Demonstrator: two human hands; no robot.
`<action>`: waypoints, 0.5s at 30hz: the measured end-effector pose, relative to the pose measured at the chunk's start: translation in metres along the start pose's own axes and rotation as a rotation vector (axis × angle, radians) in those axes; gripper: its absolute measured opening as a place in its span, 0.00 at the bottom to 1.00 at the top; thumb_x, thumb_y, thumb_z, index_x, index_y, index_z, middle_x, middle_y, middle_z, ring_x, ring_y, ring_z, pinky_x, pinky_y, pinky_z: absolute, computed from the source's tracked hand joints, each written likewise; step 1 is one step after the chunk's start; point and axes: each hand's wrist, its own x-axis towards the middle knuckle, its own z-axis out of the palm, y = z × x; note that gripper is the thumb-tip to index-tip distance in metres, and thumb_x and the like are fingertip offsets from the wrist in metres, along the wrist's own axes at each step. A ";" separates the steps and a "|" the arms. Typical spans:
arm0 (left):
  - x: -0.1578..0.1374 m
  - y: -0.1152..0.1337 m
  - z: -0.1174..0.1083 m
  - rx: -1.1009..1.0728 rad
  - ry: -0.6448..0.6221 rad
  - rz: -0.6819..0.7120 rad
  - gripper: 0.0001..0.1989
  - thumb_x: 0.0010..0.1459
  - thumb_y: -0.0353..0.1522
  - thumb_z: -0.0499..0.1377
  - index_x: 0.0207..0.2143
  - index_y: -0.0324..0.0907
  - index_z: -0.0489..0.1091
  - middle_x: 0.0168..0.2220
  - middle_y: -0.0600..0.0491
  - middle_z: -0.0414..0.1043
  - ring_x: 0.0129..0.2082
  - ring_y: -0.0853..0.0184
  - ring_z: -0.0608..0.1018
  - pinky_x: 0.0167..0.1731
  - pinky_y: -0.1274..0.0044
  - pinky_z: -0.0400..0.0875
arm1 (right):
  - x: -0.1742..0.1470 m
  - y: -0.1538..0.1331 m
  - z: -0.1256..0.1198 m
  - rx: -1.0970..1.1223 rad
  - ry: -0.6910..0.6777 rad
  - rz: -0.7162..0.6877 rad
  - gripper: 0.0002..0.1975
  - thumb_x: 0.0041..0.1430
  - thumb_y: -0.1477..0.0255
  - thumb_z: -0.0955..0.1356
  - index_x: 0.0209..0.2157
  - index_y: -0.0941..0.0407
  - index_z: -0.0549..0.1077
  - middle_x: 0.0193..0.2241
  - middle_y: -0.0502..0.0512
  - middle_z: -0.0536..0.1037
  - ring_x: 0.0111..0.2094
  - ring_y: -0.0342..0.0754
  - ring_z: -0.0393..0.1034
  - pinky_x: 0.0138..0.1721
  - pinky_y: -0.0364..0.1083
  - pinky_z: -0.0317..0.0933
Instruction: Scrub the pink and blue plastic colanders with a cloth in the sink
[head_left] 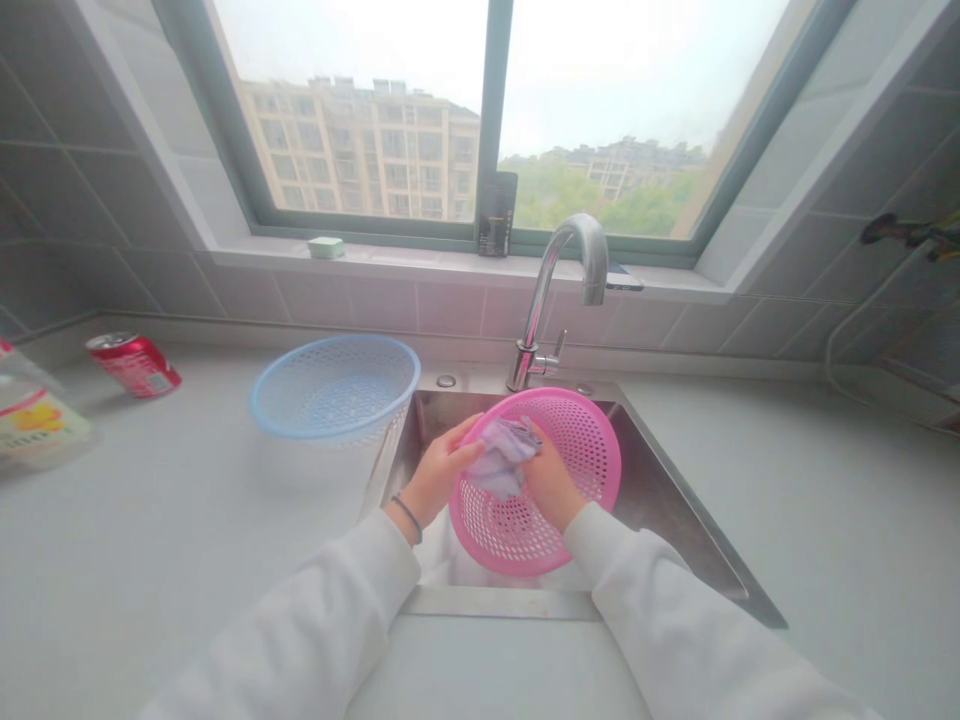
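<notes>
Over the sink, a round pink plastic colander (pixel 592 450) is tilted so that its holed inside faces me. My left hand (pixel 439 468) grips its left rim, the thumb reaching over the edge beside a crumpled pale lilac cloth (pixel 499 455). Inside the colander, my right hand (pixel 551 485) is closed on this cloth and presses it against the wall near the left rim. The right fingertips are partly hidden by the cloth.
The steel sink (pixel 675 540) lies under the colander, with a chrome faucet (pixel 540 290) behind it. A blue colander (pixel 337 390) stands left of the sink. Farther left are a red can (pixel 135 365) and a bottle (pixel 37 415). A soap bar (pixel 326 247) rests on the windowsill.
</notes>
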 end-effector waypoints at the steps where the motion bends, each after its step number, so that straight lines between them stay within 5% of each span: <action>1: 0.000 0.000 0.000 -0.008 -0.013 0.000 0.31 0.52 0.42 0.71 0.57 0.41 0.76 0.57 0.44 0.78 0.59 0.47 0.76 0.58 0.63 0.70 | 0.000 -0.001 0.001 0.044 0.020 -0.007 0.18 0.47 0.67 0.77 0.42 0.51 0.77 0.40 0.51 0.83 0.43 0.53 0.77 0.49 0.52 0.69; 15: -0.004 0.008 0.005 0.042 -0.019 -0.008 0.34 0.50 0.42 0.72 0.59 0.40 0.75 0.60 0.42 0.75 0.62 0.46 0.73 0.64 0.60 0.65 | 0.008 0.006 -0.008 0.272 0.233 0.122 0.14 0.54 0.58 0.74 0.39 0.50 0.74 0.38 0.52 0.83 0.36 0.51 0.78 0.40 0.50 0.75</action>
